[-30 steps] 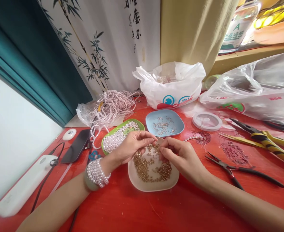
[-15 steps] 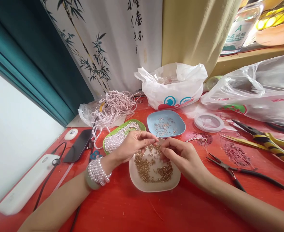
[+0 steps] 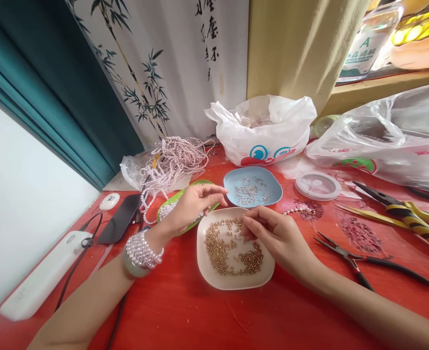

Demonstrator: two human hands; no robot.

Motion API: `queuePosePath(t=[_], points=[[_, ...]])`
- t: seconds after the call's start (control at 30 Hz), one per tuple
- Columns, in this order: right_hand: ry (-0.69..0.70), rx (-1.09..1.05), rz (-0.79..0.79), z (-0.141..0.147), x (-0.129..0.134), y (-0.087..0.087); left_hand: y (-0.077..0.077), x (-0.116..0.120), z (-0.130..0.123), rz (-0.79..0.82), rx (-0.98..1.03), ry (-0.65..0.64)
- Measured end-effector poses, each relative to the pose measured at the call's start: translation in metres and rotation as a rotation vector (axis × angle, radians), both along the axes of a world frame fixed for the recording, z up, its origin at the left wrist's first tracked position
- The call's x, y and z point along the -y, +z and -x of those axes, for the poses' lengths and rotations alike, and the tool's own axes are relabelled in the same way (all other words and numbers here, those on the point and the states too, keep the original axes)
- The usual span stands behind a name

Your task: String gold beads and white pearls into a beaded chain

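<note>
A red table (image 3: 185,311) bears dishes, pliers, a phone and plastic bags.

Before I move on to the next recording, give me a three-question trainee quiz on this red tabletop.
1. Multiple choice: what does the cream, rounded-square bowl hold? a) green buttons b) small round gold beads c) blue thread
2. True or false: the wide, pearly beaded bracelet is on the left wrist.
3. Fill in: the thin metallic pins lie in the shallow, rounded-square ____ dish.

Key: 1. b; 2. true; 3. blue
</note>
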State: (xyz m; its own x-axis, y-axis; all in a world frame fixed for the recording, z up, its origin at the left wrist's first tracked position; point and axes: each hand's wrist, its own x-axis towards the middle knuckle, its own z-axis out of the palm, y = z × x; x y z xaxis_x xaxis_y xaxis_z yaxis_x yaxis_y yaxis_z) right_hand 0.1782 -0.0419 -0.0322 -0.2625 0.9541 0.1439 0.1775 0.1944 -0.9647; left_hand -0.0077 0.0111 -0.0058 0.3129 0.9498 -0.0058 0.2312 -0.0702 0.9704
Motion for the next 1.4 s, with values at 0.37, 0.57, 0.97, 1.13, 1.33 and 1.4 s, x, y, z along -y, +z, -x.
queuePosePath(t=[0.37,0.57,0.97,1.13,1.33,1.4], points=[[-0.01,0.036,-0.026,0.001,-0.002,-0.005,-0.019,-0.023,0.028,-0.352,-0.644,-0.046],[-0.003,0.04,-0.022,0.001,-0.001,-0.006,-0.018,-0.021,0.026,-0.405,-0.672,-0.049],[0.014,0.046,0.009,0.0,-0.001,-0.005,-0.015,-0.026,0.029,-0.283,-0.505,0.067],[0.005,0.038,0.024,0.001,0.0,-0.002,-0.005,-0.017,0.018,-0.024,-0.182,0.024],[0.005,0.059,0.017,0.001,0.003,0.006,-0.002,0.004,-0.004,0.276,0.174,-0.028],[0.011,0.072,0.019,0.001,0.003,0.007,-0.001,0.008,-0.009,0.351,0.212,-0.024]])
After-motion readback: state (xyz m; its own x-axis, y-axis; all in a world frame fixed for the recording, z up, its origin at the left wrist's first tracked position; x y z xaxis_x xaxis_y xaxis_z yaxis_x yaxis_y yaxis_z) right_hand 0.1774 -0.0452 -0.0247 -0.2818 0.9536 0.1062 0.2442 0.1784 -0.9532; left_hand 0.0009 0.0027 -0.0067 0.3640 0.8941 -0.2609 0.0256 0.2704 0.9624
